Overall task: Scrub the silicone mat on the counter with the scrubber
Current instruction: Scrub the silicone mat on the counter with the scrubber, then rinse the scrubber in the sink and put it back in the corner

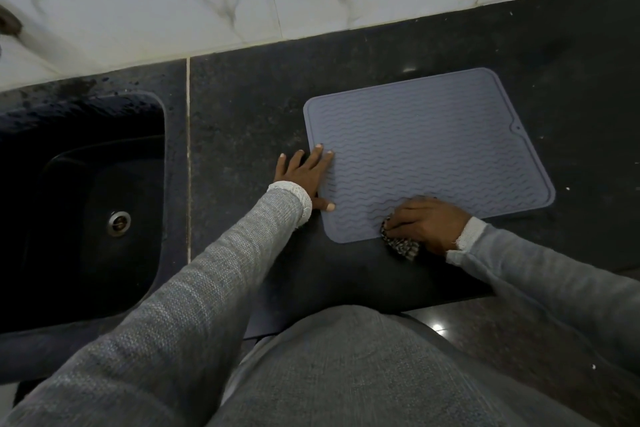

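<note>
The grey silicone mat (429, 152) lies flat on the dark table (242, 107), right of the sink (86, 204). The left hand (304, 177) presses its left edge, fingers spread. The right hand (427, 220) clutches the scrubber (401, 243) at the mat's near edge. The sink basin shows only its drain (118, 222).

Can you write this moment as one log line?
left hand: flat, steadying mat | right hand: scrubber at near edge | sink: left

Head cam, steep down onto counter (249, 107)
</note>
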